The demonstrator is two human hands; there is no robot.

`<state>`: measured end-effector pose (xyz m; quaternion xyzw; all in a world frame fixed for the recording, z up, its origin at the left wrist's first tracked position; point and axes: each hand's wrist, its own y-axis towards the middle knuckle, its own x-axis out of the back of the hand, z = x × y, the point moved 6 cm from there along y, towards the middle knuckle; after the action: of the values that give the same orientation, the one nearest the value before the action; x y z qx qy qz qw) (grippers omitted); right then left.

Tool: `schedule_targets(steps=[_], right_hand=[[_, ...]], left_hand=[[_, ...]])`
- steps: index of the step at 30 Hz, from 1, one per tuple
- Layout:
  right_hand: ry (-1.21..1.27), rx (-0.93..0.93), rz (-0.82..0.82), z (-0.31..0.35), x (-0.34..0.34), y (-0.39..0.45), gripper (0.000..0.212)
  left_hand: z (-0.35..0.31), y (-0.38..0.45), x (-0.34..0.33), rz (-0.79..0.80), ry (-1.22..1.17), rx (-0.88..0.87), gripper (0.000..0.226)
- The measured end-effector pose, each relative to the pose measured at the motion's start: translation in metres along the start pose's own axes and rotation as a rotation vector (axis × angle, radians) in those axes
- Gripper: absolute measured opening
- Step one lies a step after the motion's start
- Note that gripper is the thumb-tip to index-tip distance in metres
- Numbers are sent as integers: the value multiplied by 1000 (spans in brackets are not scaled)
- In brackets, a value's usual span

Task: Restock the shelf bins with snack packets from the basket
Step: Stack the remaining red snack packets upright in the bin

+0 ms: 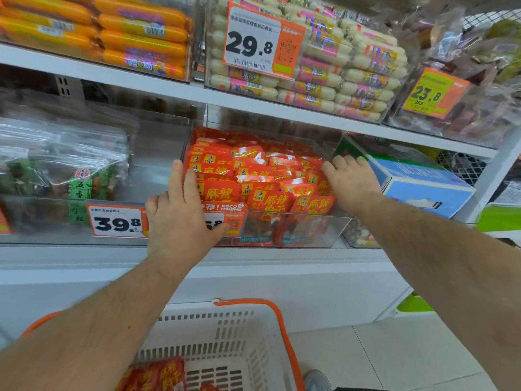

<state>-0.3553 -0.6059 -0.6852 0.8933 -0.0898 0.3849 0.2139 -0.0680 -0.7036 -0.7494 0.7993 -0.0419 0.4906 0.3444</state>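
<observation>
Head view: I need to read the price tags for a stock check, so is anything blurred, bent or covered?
Head view: the 29.8 tag and 39.8 tag read sharply; the left hand covers part of the tag on the clear bin; shelf lines bow from the wide lens; the top right corner is blurred.

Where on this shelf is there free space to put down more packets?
Free: the clear bin's right half, between the green-label bags and the red packets. Crowded: the red-packet bin, full to its front wall, with left hand and right hand on it.
</observation>
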Motion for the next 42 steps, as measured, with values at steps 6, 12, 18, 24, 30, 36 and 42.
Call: schedule_targets(steps=[6, 12, 18, 24, 30, 36, 42], right_hand=[[77, -62, 40, -12, 2, -10, 69], [306, -257, -127, -27, 27, -37, 36], [621, -25, -686, 52, 81, -80, 10], [923, 249, -327, 202, 51, -116, 10], [1006, 273, 706, 324, -35, -175, 11], [1066, 148, 1204, 412, -84, -273, 32], [1200, -204, 1156, 457, -100, -316, 90]], left_hand=[[1, -1, 0, 20, 7, 8, 116], [-2, 0, 4, 53, -16, -7, 116], [-6, -23, 18, -158, -140, -164, 109], [26, -111, -38, 267, -302, -335, 52], [95, -183, -94, 855, -236, -50, 21], [139, -225, -123, 1001, -221, 102, 21], [160, -235, -135, 1028, -233, 215, 27]])
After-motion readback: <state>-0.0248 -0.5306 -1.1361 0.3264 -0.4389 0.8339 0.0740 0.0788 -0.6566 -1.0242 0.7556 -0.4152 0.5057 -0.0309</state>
